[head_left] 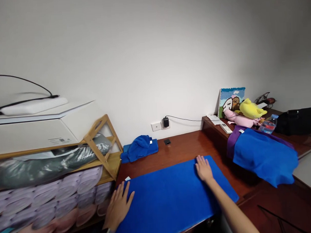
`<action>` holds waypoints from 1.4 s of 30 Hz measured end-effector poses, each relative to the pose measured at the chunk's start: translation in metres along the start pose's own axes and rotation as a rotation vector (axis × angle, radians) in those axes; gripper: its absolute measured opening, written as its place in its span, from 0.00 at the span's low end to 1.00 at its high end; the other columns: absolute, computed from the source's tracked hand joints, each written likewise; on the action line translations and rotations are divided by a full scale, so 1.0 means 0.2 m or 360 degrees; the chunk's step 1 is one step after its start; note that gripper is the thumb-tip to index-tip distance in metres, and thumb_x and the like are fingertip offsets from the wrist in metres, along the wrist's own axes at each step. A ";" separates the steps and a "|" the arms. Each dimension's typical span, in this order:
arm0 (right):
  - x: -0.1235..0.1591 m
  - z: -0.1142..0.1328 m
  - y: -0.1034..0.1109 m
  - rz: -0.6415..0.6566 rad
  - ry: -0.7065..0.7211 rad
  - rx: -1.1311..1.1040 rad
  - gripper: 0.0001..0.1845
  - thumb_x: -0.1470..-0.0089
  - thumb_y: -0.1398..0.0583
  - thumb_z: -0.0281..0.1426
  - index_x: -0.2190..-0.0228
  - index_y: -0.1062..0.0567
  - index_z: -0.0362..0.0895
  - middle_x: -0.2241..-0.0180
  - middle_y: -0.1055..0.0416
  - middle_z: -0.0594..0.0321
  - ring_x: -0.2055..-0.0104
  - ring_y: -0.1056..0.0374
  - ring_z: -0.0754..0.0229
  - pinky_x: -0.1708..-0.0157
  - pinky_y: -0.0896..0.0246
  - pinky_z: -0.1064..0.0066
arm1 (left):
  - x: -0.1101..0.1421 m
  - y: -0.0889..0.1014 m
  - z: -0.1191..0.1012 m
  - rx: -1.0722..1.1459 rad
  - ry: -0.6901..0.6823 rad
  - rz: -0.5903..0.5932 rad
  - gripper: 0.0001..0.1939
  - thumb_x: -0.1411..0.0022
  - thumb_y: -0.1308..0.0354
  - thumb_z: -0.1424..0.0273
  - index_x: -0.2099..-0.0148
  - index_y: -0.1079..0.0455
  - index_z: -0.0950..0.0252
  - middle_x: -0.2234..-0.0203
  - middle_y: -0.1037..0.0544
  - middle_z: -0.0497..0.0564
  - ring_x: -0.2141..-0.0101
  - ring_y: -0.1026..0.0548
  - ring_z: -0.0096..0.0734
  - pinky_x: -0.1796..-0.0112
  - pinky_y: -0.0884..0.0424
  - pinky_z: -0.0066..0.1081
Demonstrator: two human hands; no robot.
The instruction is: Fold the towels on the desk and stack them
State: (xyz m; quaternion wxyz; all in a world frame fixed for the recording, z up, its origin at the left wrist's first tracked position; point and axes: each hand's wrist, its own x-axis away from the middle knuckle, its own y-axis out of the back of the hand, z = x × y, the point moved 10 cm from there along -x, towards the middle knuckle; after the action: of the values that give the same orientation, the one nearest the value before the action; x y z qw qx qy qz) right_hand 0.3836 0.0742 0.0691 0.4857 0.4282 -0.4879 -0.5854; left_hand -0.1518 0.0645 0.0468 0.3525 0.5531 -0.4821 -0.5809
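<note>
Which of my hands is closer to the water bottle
Your right. The right hand rests near the right end of the spread blue cloth, with the bottle beyond it, farther right; the left hand is at the cloth's left edge, farther away.

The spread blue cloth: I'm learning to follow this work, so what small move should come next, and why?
Perhaps the left hand should pinch the left edge of the spread blue cloth to start a fold: the cloth looks smooth, that hand lies at that edge, and the right hand rests flat near the far right corner, able to steady it.
</note>
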 end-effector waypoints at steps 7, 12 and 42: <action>0.26 1.19 -0.18 0.0103 0.0790 -0.0505 0.37 0.25 0.61 0.48 0.25 0.45 0.43 0.24 0.52 0.60 0.21 0.60 0.55 0.23 0.69 0.54 | -0.14 -0.02 -0.43 0.0092 -0.0219 0.0175 0.35 0.25 0.59 0.49 0.25 0.41 0.58 0.26 0.38 0.56 0.27 0.40 0.47 0.29 0.43 0.53; 0.10 0.86 -0.21 0.0186 0.0587 -0.0369 0.37 0.26 0.60 0.46 0.24 0.48 0.44 0.23 0.55 0.60 0.21 0.62 0.54 0.23 0.71 0.51 | -0.11 -0.11 -0.05 0.0006 0.0040 0.0167 0.38 0.27 0.59 0.48 0.24 0.43 0.63 0.25 0.41 0.59 0.27 0.41 0.50 0.29 0.44 0.56; 0.39 1.26 -0.19 0.0123 0.0864 -0.0463 0.34 0.25 0.58 0.43 0.25 0.46 0.43 0.24 0.53 0.57 0.21 0.60 0.54 0.23 0.66 0.51 | -0.12 -0.05 -0.72 0.0240 -0.0385 0.0141 0.30 0.24 0.61 0.58 0.26 0.38 0.59 0.28 0.34 0.56 0.28 0.37 0.44 0.30 0.40 0.51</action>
State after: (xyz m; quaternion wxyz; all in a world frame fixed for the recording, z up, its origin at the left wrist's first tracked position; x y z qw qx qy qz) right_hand 0.1192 0.0382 0.0692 0.6764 0.4759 -0.2675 -0.4943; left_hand -0.0053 0.0649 0.0565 0.2746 0.4821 -0.5872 -0.5893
